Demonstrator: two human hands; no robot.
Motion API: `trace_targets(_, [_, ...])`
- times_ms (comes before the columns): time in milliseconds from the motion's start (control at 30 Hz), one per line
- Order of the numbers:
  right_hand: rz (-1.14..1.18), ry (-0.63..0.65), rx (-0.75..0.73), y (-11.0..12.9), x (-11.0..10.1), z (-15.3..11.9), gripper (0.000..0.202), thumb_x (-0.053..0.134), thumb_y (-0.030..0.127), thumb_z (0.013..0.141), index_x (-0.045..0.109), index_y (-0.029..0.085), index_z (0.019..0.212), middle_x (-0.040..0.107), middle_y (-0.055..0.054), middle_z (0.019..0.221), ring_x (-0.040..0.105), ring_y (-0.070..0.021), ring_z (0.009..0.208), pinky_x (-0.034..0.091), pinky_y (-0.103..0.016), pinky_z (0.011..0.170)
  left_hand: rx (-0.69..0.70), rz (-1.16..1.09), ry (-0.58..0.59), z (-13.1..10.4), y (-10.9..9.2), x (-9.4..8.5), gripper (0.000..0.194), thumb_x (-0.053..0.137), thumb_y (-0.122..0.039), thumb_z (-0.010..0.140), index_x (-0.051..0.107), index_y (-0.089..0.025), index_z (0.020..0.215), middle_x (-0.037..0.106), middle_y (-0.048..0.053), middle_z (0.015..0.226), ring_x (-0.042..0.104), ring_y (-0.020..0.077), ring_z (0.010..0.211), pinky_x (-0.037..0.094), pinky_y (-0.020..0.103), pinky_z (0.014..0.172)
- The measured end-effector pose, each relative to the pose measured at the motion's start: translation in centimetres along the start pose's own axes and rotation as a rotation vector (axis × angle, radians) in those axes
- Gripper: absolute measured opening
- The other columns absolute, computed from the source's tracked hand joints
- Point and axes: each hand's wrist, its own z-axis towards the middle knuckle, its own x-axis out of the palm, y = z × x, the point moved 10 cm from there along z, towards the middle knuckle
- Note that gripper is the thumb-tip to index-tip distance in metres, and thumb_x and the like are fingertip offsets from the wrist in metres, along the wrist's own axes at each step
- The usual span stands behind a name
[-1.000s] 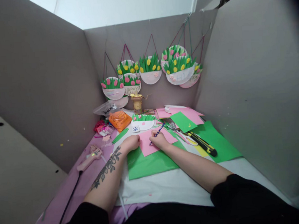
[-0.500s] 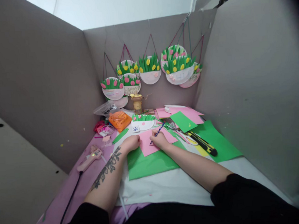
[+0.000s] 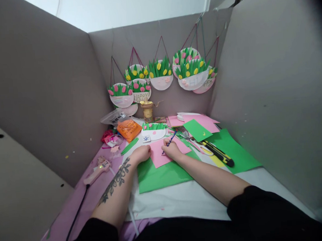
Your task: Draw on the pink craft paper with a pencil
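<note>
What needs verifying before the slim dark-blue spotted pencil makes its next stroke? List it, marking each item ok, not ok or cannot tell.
1. Slim dark-blue spotted pencil gripped in the right hand, point down at the paper: ok.
2. Pink rectangular paper lying on the larger green sheet: ok.
3. Curled left hand at the pink paper's left edge: ok.
4. Blade of the yellow-and-black plastic cutter retracted: cannot tell.
5. Pale pink plastic glue gun unlit: not ok; a small light glows on it.
6. Pencil marks legible: cannot tell; too small to see.
</note>
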Motion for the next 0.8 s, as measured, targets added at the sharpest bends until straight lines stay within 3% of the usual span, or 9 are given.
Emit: trace_targets(800, [0.038, 0.004, 0.028, 0.04, 0.09, -0.02, 0.015, 0.046, 0.022, 0.057, 0.031, 0.021, 0.056, 0.032, 0.008, 0.047, 0.043, -0.0091, 0.045, 0.044, -0.02, 0.038, 0.004, -0.001, -0.018, 0.16, 0.13, 0.03, 0.025, 0.04, -0.029, 0.082, 0.061, -0.016, 0.09, 0.067, 0.01, 0.096, 0.061, 0.02, 0.084, 0.044, 0.027, 0.068])
